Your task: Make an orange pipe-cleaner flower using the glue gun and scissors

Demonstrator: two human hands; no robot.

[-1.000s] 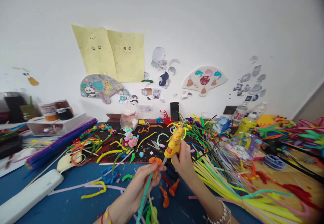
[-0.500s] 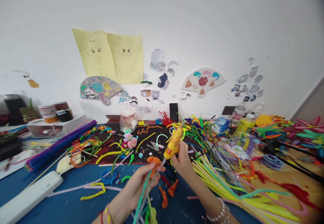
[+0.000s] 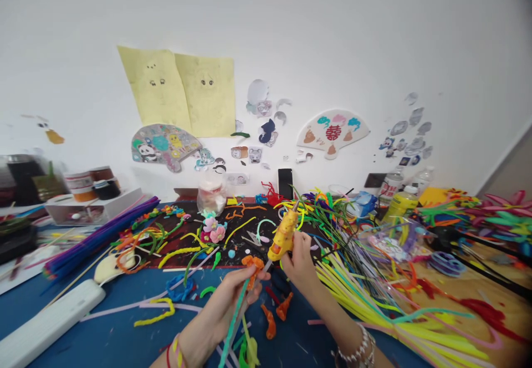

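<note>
Left hand (image 3: 220,315) grips green pipe-cleaner stem (image 3: 229,339) topped with orange curl (image 3: 250,264); right hand (image 3: 300,262) clenches yellow hot glue gun (image 3: 282,239), nozzle (image 3: 266,266) just beside curl. Orange pieces (image 3: 270,323) lie loose on bench (image 3: 103,329).

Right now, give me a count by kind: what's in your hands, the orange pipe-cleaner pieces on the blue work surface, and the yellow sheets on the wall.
Hot glue gun in the right hand: 1
Green pipe-cleaner stem in the left hand: 1
Orange pipe-cleaner pieces on the blue work surface: 2
Yellow paper sheets on the wall: 2
Total: 6
</note>
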